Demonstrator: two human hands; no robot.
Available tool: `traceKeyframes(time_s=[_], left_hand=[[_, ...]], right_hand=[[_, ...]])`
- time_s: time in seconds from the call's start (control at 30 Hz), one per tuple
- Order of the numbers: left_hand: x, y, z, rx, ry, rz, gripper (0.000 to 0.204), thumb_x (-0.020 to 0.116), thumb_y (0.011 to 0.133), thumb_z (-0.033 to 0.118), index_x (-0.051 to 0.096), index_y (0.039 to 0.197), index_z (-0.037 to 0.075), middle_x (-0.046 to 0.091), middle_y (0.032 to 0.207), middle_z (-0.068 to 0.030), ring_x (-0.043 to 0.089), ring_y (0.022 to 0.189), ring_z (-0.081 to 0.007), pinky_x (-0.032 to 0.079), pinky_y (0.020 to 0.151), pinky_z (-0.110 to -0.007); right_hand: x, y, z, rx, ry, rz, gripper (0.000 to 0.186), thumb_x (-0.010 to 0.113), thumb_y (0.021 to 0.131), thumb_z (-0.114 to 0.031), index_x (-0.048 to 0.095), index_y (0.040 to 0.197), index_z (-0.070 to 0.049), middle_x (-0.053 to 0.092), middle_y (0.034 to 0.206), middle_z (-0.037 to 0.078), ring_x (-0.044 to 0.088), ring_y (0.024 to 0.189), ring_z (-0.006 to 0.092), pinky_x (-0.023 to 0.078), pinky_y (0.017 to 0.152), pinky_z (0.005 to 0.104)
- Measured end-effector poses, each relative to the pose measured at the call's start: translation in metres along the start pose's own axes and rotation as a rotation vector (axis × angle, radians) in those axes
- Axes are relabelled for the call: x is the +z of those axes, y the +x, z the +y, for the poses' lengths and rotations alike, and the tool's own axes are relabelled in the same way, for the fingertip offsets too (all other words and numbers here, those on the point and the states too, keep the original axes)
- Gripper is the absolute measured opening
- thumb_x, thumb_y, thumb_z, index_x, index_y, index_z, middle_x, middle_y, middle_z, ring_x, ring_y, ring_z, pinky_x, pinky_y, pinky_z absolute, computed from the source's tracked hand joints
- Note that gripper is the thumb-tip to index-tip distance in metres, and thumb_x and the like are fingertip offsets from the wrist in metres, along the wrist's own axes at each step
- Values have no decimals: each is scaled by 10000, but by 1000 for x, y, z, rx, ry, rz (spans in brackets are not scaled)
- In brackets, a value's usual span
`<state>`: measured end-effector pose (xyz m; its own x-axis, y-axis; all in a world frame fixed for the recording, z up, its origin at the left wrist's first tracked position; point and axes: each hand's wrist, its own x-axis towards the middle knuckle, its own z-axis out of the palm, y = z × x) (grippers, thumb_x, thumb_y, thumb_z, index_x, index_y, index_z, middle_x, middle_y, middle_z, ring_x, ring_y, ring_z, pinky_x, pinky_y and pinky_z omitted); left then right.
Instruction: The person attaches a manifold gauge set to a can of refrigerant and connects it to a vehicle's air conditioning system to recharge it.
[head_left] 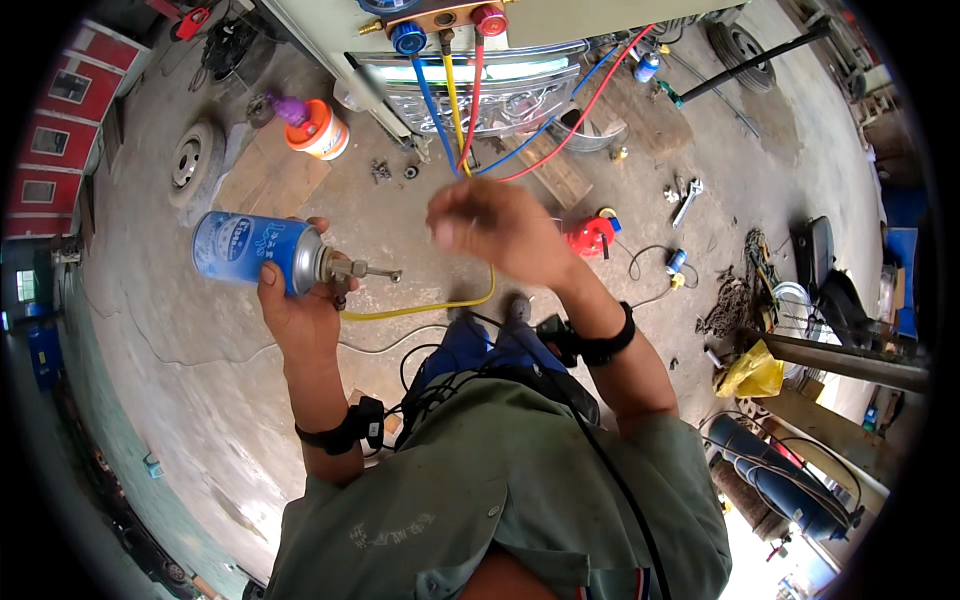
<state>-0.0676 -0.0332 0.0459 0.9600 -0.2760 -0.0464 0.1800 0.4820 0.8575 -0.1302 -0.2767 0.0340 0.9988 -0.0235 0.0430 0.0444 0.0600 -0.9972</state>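
My left hand [303, 318] grips a blue refrigerant can [240, 248], which lies tilted on its side with its base to the left. A metal can tap valve [350, 268] is fitted on the can's top, its handle pointing right. The yellow hose [430, 308] runs from beside that valve, curving up past my right hand. My right hand [500, 228] is raised in front of me, apart from the can. Motion blurs its curled fingers, so I cannot tell whether anything is in them. Above it hangs a gauge manifold [445, 18] with blue and red knobs.
Blue hose [427, 105] and red hose [472, 105] hang from the manifold. An orange-and-white bucket [320, 132], a wheel [192, 165], a headlamp [460, 95], a red device [592, 236] and a wrench [688, 200] are on the concrete floor. Cables trail near my feet.
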Motion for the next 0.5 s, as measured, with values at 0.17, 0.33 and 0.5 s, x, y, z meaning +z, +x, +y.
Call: traceKeyframes(time_s=[0.17, 0.33, 0.5], left_hand=[[-18, 19, 4, -29, -47, -17, 714, 652, 841, 521, 452, 1253, -28, 590, 1153, -206, 686, 768, -265, 592, 531, -354], [-36, 36, 19, -80, -34, -65, 712, 651, 848, 509, 444, 1255, -37, 590, 1148, -212, 685, 777, -274, 593, 526, -366], [-52, 52, 31, -142, 22, -141, 721, 652, 852, 497, 426, 1272, -44, 576, 1176, -224, 687, 786, -289, 596, 537, -386]], right_hand=[[-7, 108, -15, 338, 444, 318, 611, 522, 903, -622, 581, 903, -14, 620, 777, 54, 501, 574, 104, 356, 460, 232], [1, 172, -19, 295, 838, 234, 466, 511, 931, -511, 533, 824, -58, 553, 688, 41, 448, 521, 85, 279, 396, 206], [21, 184, -6, 174, 540, 528, 317, 593, 905, -355, 548, 813, -55, 525, 627, 34, 422, 470, 98, 286, 394, 233]])
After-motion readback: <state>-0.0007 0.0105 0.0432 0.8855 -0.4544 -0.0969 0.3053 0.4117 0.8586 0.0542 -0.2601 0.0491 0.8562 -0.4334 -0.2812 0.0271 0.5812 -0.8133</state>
